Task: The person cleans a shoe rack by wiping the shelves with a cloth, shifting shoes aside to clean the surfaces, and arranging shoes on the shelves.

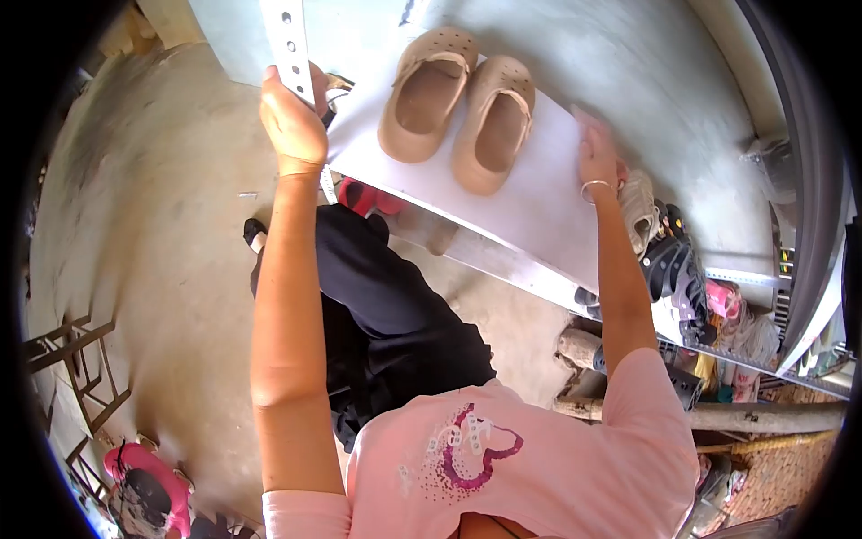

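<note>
A pair of tan clogs stands side by side on a white shelf board. My left hand is wrapped round a white upright post with a row of holes, at the shelf's left end. The post hides some of its fingers. Over at the right edge of the board, my right hand holds on with a bangle at the wrist; its fingers are slightly blurred. Neither hand touches the clogs.
Several shoes crowd a lower rack on the right. Red footwear shows beneath the board. Wooden poles lie at lower right. A metal frame and a pink item are on the left of the concrete floor.
</note>
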